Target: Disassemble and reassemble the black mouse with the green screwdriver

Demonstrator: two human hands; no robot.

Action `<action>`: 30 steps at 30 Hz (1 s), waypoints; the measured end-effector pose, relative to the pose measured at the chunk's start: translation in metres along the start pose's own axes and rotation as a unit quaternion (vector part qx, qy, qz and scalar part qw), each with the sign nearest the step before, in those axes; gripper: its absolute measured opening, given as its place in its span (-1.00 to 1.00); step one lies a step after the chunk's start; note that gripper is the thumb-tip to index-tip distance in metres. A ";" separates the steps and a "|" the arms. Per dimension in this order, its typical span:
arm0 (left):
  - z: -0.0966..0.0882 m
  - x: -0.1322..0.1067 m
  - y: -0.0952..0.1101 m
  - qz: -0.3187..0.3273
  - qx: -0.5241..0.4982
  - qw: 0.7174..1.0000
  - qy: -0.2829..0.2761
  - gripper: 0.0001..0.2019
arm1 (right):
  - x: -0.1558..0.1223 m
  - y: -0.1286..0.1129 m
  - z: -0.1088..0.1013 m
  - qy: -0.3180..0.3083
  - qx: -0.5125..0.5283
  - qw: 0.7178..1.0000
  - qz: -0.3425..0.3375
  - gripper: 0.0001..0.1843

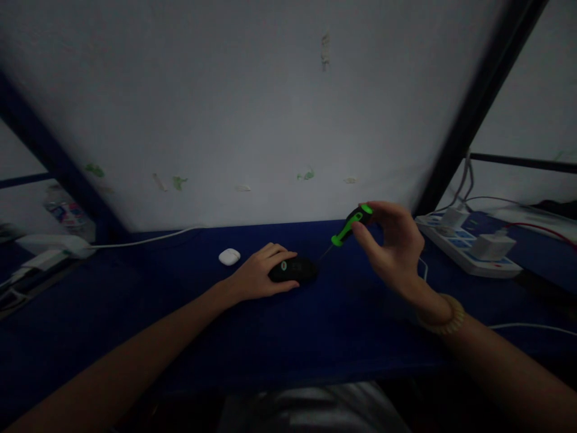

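A black computer mouse (295,269) lies upside down on the dark blue desk (315,325), near the middle. My left hand (261,273) grips its left side, fingers curled over it. My right hand (390,243) hovers just right of the mouse and pinches a screwdriver (351,225) with a green and black handle. Its thin shaft slants down and left, with the tip at the mouse's right end. A pale coiled band sits on my right wrist.
A small white earbud case (229,257) lies left of the mouse. A white power strip (469,246) with plugged chargers and cables sits at the right. A white device (49,245) with a cable is at the far left. A white wall stands close behind.
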State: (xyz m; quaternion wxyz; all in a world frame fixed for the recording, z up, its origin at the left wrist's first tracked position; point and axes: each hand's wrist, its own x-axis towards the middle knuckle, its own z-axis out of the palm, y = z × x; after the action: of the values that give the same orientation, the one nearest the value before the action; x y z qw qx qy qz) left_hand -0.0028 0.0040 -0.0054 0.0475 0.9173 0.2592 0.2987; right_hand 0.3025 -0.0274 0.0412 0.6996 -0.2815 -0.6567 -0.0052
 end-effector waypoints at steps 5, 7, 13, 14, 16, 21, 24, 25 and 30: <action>0.001 0.000 -0.001 0.001 0.001 1.000 0.000 -0.37 | -0.001 0.000 0.000 -0.009 0.007 1.000 -0.005 -0.54; 0.001 0.000 -0.001 0.000 0.002 1.000 -0.001 -0.38 | -0.002 -0.001 0.000 -0.003 -0.010 1.000 -0.001 -0.53; 0.000 0.000 0.001 -0.002 0.002 1.000 -0.001 -0.38 | -0.003 -0.005 0.000 -0.026 0.020 0.999 0.012 -0.49; 0.000 0.000 0.001 -0.002 0.003 1.000 0.000 -0.38 | -0.003 -0.005 0.000 -0.022 0.013 1.000 0.007 -0.51; 0.000 0.000 0.001 -0.002 0.005 1.000 0.002 -0.38 | -0.003 -0.006 0.001 -0.019 0.017 1.000 0.011 -0.51; 0.000 0.000 0.001 0.003 0.007 1.000 -0.001 -0.38 | -0.003 -0.006 0.001 -0.042 0.038 0.998 0.026 -0.51; 0.000 0.000 0.001 0.003 0.008 1.000 0.000 -0.39 | -0.004 -0.007 0.001 -0.034 0.031 0.999 0.016 -0.51; 0.000 0.000 0.001 0.001 0.008 1.000 -0.001 -0.39 | -0.004 -0.008 0.002 -0.037 0.042 0.998 0.021 -0.51; -0.001 0.000 0.001 -0.001 0.011 1.000 -0.005 -0.39 | -0.005 -0.008 0.002 -0.062 0.040 0.997 0.025 -0.47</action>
State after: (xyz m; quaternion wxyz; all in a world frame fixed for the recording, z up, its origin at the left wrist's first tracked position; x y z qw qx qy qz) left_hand -0.0024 0.0031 -0.0043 0.0392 0.9189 0.2635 0.2911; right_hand 0.2970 -0.0357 0.0394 0.6685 -0.2693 -0.6909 0.0562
